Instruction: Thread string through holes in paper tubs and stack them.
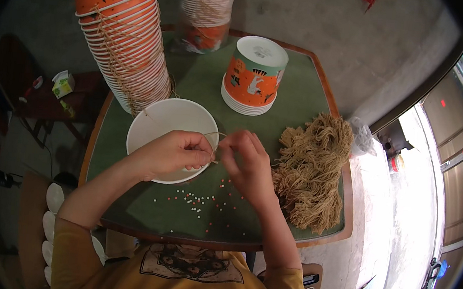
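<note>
A green-topped table, with a left hand and a right hand meeting at a thin cord mid-frame.

At upper left I see a tall leaning stack of orange buckets, its top cut off by the frame; at right lies a shaggy tan bundle of strands. Left of centre a white bucket opens upward, its lower right hidden behind the left hand. Upturned buckets stand at upper centre; behind, a wrapped stack runs out of the top edge, contents blurred by plastic. The left hand pinches the cord at the white bucket's right rim; the right hand's curled fingers blur beside it, and I can't tell whether they grip. Small beads lie scattered below.
</note>
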A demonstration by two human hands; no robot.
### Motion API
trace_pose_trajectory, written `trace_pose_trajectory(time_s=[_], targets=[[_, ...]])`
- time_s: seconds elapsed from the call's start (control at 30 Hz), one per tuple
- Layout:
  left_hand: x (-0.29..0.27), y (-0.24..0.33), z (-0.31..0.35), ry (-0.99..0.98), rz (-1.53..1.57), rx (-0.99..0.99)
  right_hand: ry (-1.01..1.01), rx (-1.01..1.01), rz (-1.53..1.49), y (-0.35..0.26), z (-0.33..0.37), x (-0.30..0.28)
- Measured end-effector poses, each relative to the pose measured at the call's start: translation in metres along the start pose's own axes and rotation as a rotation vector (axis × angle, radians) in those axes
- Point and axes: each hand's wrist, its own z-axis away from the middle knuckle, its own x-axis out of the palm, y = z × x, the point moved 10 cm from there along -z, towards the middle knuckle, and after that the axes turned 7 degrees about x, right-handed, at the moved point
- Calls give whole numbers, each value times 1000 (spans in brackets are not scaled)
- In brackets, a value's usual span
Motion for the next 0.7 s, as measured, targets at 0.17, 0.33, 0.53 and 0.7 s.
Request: trace_pose_trajectory(time_s=[0.17,0.33,0.53,0.7], targets=[[-2,-8,-3,-12,84,-16,-76,32,-178,-2,12,-2],[4,2,-2,-15,38,1,-53,13,-2,-9,18,2],[11,7,-3,-120,-97,82,5,39,-24,-7,15,-1],[14,23,0,-49,-472,208,-17,81,-103,1,15,0]])
